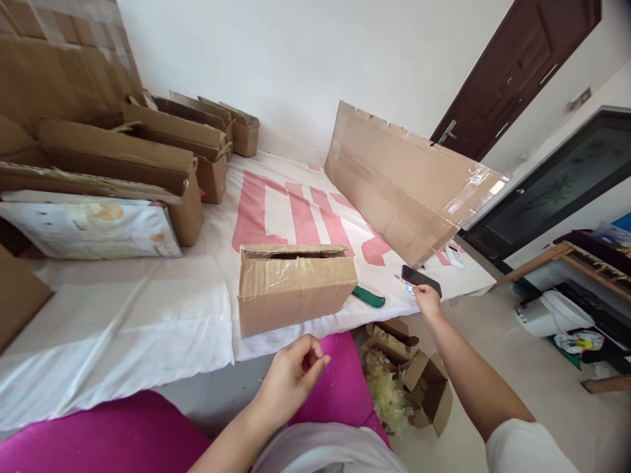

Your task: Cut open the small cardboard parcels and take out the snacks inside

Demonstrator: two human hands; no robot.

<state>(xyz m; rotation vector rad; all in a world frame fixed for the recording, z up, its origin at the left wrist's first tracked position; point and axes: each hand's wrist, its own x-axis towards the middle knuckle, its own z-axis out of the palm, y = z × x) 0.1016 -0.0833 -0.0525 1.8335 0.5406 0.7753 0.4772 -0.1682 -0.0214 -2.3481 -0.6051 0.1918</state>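
My left hand (294,373) is curled above my lap, in front of the table edge, its fingers closed with nothing visible in them. At the table's right front, my right hand (426,299) has its fingers pinched together beside a dark phone (428,281). A small blue-and-white item (409,287) shows at those fingertips; its kind is too small to make out. Between the hands, a closed brown cardboard box (296,292) stands at the front edge, with a narrow gap along its top. A green-handled tool (369,297) lies against the box's right side, its other end hidden.
Several open cardboard boxes (172,144) stand at the left. A large cardboard sheet (394,184) leans upright at the back right, near a white small object (454,257). Open cartons (428,387) and yellowish tape scraps (384,391) lie on the floor.
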